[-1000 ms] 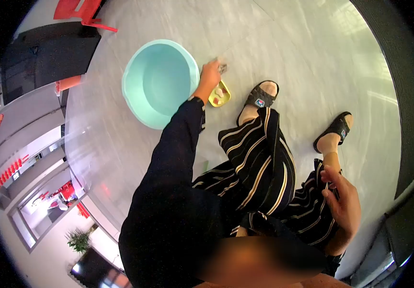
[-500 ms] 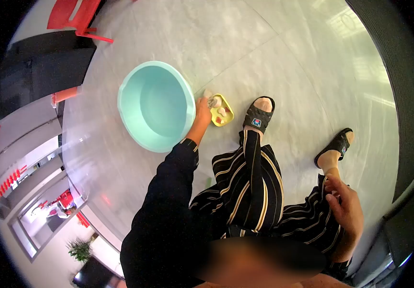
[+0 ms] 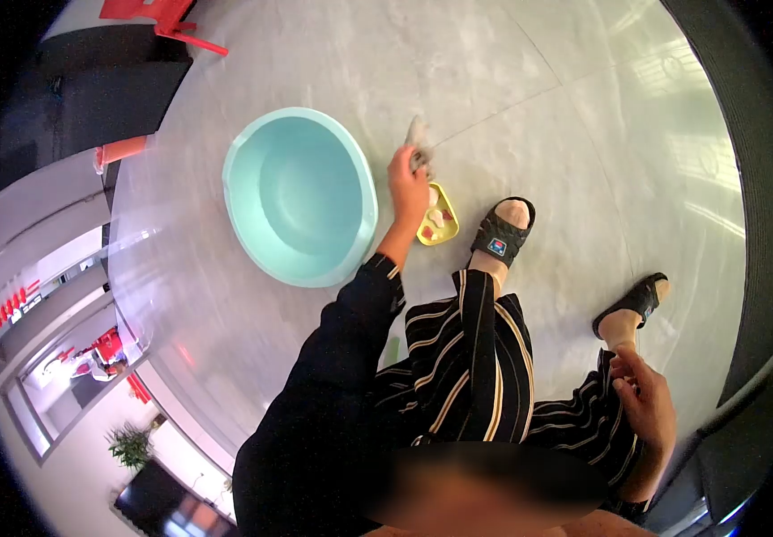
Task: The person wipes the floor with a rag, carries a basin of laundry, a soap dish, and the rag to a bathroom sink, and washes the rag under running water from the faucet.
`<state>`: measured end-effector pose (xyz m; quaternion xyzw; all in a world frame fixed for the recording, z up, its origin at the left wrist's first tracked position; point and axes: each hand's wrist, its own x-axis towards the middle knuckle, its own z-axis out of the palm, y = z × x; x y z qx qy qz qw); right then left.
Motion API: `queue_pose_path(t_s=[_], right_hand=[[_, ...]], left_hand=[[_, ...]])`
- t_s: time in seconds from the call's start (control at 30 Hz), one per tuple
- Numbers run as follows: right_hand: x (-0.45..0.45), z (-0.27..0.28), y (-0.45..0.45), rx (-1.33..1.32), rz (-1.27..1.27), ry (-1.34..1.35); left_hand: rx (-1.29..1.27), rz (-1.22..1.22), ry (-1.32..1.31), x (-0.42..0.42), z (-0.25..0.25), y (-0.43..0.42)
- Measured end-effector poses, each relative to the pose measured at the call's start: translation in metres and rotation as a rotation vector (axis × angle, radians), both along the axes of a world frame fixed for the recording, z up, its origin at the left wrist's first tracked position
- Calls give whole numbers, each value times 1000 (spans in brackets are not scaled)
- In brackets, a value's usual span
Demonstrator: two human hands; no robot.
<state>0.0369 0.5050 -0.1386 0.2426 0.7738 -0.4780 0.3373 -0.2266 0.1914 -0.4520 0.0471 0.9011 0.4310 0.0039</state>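
Note:
My left hand point(image 3: 411, 186) is closed round a small grey-and-whitish object point(image 3: 418, 134), blurred and partly hidden by my fingers, so its kind cannot be told. It is held just beyond a small yellow tray point(image 3: 452, 234), where several whitish and reddish pieces point(image 3: 437, 217) lie. To the left of this hand stands a large light-blue basin point(image 3: 370, 192), with nothing visible in it. My right hand point(image 3: 646, 403) lies against my striped trouser leg, its fingers loosely bent and nothing seen in them.
My feet in black sandals point(image 3: 501, 231) are on the grey floor point(image 3: 565, 143), right of the tray. A red chair point(image 3: 171, 20) and black furniture point(image 3: 91, 85) stand at upper left. A dark ribbed surface point(image 3: 735, 98) runs along the right side.
My left hand has moved from beside the tray to past its far end, carrying the grey-and-whitish object. Fewer pieces show in the tray. My right hand stays at my leg.

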Motion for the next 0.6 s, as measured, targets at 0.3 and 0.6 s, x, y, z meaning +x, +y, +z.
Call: queue_pose_path(t_s=[0.3,0.6], right_hand=[[4,-13,12,-55,-101,-34],[0,-12,15,-110,-135,-4]], left_hand=[[-549,225,36,-62,-81,-17],[-195,-161,12,-53,-84,62]])
